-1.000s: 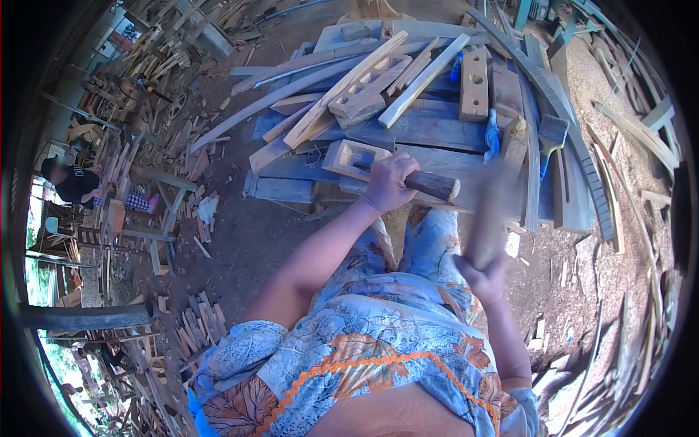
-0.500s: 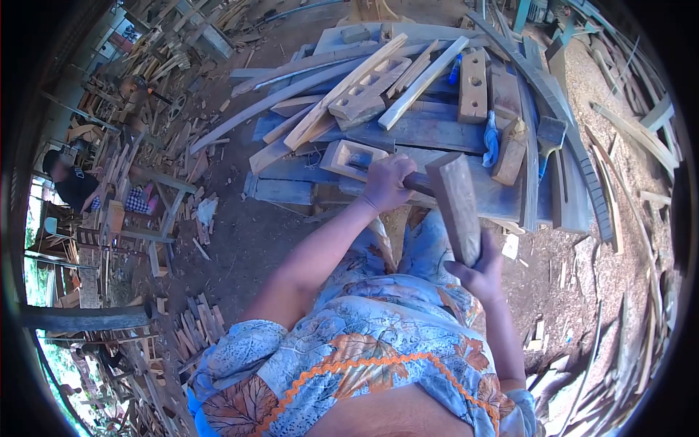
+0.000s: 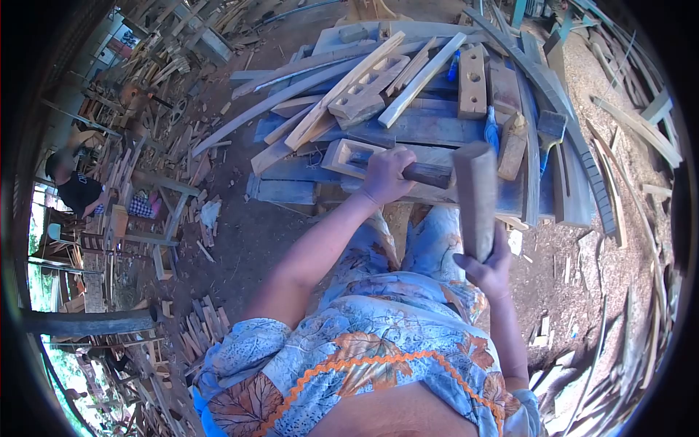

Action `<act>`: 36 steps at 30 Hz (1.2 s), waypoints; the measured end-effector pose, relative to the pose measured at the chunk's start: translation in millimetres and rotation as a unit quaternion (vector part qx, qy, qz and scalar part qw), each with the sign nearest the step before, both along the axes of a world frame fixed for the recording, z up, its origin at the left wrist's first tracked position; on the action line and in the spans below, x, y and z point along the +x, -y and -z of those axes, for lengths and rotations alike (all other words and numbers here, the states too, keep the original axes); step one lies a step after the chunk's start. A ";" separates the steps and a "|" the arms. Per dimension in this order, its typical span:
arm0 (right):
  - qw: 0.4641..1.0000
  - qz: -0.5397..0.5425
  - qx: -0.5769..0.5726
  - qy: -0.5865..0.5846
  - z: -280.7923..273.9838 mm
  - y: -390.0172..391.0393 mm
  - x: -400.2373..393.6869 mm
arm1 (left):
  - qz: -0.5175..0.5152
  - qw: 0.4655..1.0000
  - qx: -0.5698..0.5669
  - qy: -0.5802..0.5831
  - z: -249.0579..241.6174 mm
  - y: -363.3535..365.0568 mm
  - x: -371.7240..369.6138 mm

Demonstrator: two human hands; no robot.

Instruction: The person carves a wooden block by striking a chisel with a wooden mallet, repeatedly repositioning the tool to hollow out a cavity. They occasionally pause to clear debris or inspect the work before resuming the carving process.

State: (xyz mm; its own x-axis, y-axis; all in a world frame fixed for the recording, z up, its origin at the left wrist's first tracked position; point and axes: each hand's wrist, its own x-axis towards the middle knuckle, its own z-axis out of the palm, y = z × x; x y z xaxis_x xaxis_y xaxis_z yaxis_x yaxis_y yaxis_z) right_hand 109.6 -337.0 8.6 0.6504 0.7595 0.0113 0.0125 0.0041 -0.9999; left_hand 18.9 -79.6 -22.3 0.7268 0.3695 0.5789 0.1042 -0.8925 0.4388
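My left hand [image 3: 388,175] is closed round the dark handle [image 3: 428,175] of what looks like a chisel, near the recessed wooden piece [image 3: 352,158] on the bench. The tool's lower end is hidden by the hand. My right hand [image 3: 492,266] grips the bottom end of a thick wooden mallet [image 3: 477,200], a plain club shape, blurred by motion. Its upper part stands just right of the handle's free end. The low work table [image 3: 440,131] has worn bluish boards.
Mortised blocks [image 3: 473,84], long strips [image 3: 349,87] and a brush [image 3: 551,131] lie on the table. A blue plastic bundle [image 3: 491,131] sits beside a small block [image 3: 513,148]. Another person [image 3: 76,189] sits at the far left among wood scraps. Shavings [image 3: 561,269] cover the ground at right.
The mallet has swung right, from overlapping the handle to beside its end, and stands more upright. My right hand moved slightly right with it; my left hand keeps its grip, slightly higher in view.
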 end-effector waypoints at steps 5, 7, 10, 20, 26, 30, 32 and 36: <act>0.997 0.035 0.028 -0.057 -12.0 10.2 12.0 | 0.031 0.999 0.026 0.013 -3.3 8.7 3.4; 0.998 0.030 0.024 -0.052 -9.4 12.4 12.1 | 0.025 0.999 0.027 0.009 -0.2 4.3 -0.3; 0.999 0.016 0.006 -0.050 -1.1 13.5 10.3 | 0.015 1.000 0.015 0.007 3.0 -1.0 -3.6; 0.994 0.091 0.062 -0.012 -22.9 -4.5 -13.9 | -0.019 0.995 -0.035 0.090 -6.2 -3.3 -2.0; 0.973 -0.054 -0.127 0.186 -10.8 -15.4 -12.5 | 0.002 0.996 -0.033 0.084 -1.2 -0.7 -1.0; 0.998 0.038 0.040 0.000 -13.0 -3.9 -10.8 | -0.007 0.998 -0.028 0.054 2.2 0.5 -3.8; 0.997 0.050 0.050 -0.039 -19.5 1.7 -9.8 | -0.002 0.999 -0.022 0.050 2.3 -0.6 -2.4; 0.997 -0.043 -0.063 -0.005 1.5 -14.4 -14.1 | -0.008 0.998 -0.024 0.053 4.9 -1.1 -0.8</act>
